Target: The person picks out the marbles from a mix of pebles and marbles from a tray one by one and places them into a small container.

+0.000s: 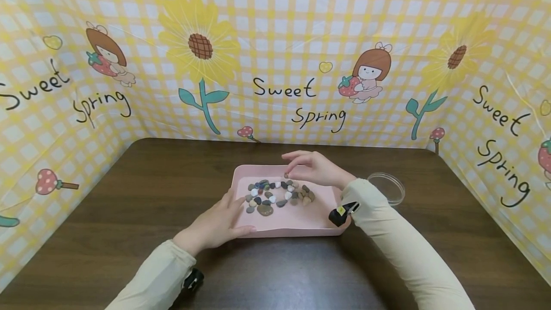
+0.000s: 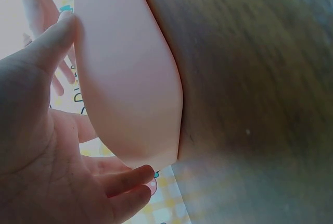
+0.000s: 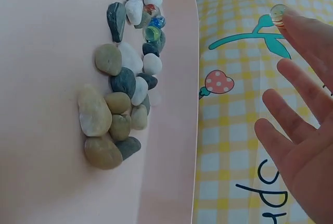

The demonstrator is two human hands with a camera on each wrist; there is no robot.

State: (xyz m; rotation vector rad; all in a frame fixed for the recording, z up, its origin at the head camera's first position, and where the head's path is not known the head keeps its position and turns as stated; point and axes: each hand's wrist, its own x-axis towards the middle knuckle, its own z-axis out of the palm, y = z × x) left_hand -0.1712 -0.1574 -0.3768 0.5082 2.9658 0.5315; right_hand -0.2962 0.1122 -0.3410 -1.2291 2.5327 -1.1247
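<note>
My right hand (image 1: 316,169) is above the far edge of a pink tray (image 1: 297,221). Its thumb and index finger pinch a small clear glass marble (image 3: 278,14), while the other fingers are spread. My left hand (image 1: 215,224) rests at the tray's near left corner, thumb along the front rim and relaxed fingers against the left side. In the tray, white, grey and tan pebbles (image 1: 265,210) lie in a connected pattern with rounded loops. Several coloured glass marbles (image 3: 152,34) sit among the stones, near the far left part of that pattern.
A round transparent dish or lid (image 1: 386,188) lies right of the tray, behind my right forearm. The dark wooden table (image 1: 280,271) carries the tray. A yellow checked cloth (image 1: 275,37) stands around the table's back and sides.
</note>
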